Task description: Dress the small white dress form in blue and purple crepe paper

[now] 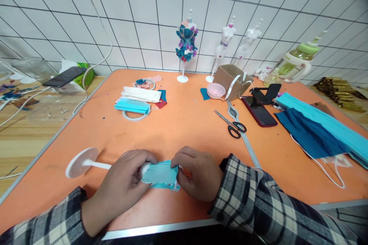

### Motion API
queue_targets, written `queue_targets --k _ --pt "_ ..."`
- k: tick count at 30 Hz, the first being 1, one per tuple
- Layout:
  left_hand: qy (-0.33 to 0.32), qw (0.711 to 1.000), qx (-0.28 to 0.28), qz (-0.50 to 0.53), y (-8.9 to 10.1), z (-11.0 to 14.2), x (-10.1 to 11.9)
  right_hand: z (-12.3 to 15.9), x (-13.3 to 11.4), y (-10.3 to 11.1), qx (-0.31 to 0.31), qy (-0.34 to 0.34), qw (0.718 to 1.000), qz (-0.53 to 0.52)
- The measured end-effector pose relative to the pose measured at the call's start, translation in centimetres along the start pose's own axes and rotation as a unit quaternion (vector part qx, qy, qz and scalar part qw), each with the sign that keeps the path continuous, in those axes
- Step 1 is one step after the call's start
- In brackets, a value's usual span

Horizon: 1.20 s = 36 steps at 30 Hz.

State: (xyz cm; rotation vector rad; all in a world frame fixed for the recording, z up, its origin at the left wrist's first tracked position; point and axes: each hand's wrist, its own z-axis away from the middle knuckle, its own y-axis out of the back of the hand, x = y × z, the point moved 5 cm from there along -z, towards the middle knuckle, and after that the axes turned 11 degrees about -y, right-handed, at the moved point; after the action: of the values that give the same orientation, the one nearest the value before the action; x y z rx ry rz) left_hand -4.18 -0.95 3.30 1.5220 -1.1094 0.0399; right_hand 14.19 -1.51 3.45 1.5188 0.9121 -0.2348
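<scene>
Near the table's front edge, a small white mannequin on a stand (pixel 86 162) lies on its side, base to the left. My left hand (pixel 123 176) is wrapped round its body and covers most of it. Light blue fabric (pixel 160 173) lies over the mannequin between my hands, with layered, ragged edges along its lower side. My right hand (pixel 198 172) pinches the right end of this fabric between thumb and fingers. A bit of the white body shows beside my left fingers.
Black-handled scissors (pixel 232 125) lie right of centre by a grey seam. Folded fabrics (pixel 132 105) and tape rolls sit back left. Behind stand a dressed mannequin (pixel 186 44), two bare ones, a pink bowl (pixel 216 91) and cardboard box (pixel 231 80). Phone (pixel 259 111) and face masks (pixel 312 130) lie right.
</scene>
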Motion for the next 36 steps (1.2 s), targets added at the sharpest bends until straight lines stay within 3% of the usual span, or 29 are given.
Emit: queue_targets --k 5,8,12,16,20,30,36 --pt "0.013 0.999 -0.026 0.028 -0.1 0.1 0.0 0.4 -0.4 -0.2 -0.013 0.064 0.995 0.075" --pt "0.016 0.999 -0.028 0.032 0.0 0.1 0.0 0.7 -0.8 -0.1 0.022 0.098 0.991 0.088" --pt "-0.002 0.999 -0.028 0.029 0.0 0.1 0.0 0.7 -0.7 0.4 0.048 0.058 0.996 0.045" --pt "-0.029 0.999 -0.012 0.015 0.2 0.3 0.0 0.6 -0.2 0.3 0.022 0.023 0.999 0.027" --pt "-0.094 0.995 0.027 -0.02 1.0 0.2 0.4 0.6 0.0 0.1 0.016 0.034 0.998 0.044" --pt "-0.173 0.985 -0.019 0.006 1.4 0.0 1.1 0.5 0.2 -0.1 -0.019 0.097 0.991 0.09" --pt "-0.158 0.987 -0.012 0.01 1.4 -0.2 1.1 0.3 0.3 -0.2 -0.02 0.116 0.987 0.107"
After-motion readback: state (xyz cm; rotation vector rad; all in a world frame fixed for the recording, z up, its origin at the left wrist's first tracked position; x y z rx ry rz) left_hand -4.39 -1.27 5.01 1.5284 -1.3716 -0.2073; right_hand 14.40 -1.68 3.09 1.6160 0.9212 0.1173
